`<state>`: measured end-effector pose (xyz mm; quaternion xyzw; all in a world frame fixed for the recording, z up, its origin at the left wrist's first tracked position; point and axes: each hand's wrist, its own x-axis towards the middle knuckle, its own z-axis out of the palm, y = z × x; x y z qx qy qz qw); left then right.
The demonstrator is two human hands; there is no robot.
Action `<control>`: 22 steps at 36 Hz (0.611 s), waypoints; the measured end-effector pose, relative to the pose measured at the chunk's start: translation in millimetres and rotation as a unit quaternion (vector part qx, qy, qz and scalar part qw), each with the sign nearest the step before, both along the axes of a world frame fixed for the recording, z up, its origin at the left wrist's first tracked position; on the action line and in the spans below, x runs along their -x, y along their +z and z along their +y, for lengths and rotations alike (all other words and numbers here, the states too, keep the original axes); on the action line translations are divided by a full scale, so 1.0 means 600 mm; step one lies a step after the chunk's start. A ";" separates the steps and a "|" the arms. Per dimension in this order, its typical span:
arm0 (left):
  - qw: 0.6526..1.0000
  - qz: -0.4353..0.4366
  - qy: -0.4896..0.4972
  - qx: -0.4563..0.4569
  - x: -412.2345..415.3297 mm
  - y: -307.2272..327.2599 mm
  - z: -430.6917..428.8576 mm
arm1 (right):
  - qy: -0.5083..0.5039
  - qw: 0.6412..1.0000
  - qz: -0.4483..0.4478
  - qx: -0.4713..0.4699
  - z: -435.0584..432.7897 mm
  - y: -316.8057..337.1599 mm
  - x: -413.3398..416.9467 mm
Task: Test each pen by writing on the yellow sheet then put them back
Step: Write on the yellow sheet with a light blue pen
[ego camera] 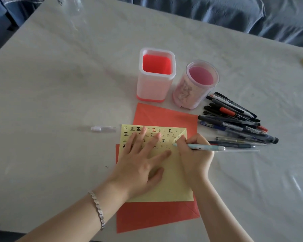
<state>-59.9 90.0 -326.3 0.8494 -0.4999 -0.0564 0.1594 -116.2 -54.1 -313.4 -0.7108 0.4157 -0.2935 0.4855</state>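
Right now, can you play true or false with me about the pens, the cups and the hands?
1. The right hand holds a light blue pen. True.
2. The square cup is full of pens. False: it is empty; the pens lie in a pile on the table.
3. The left hand lies flat on the yellow sheet. True.
4. The cap lies right of the sheet. False: it lies left of it.
5. The sheet lies on red paper. True.
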 end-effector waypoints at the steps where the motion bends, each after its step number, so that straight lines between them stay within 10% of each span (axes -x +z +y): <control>1: 1.000 0.002 0.001 0.000 0.000 0.000 0.000 | -0.001 1.000 -0.001 0.000 0.000 0.000 0.000; 22: 1.000 0.005 0.006 0.000 0.001 -0.001 -0.001 | -0.016 1.000 -0.007 0.009 0.000 -0.004 0.001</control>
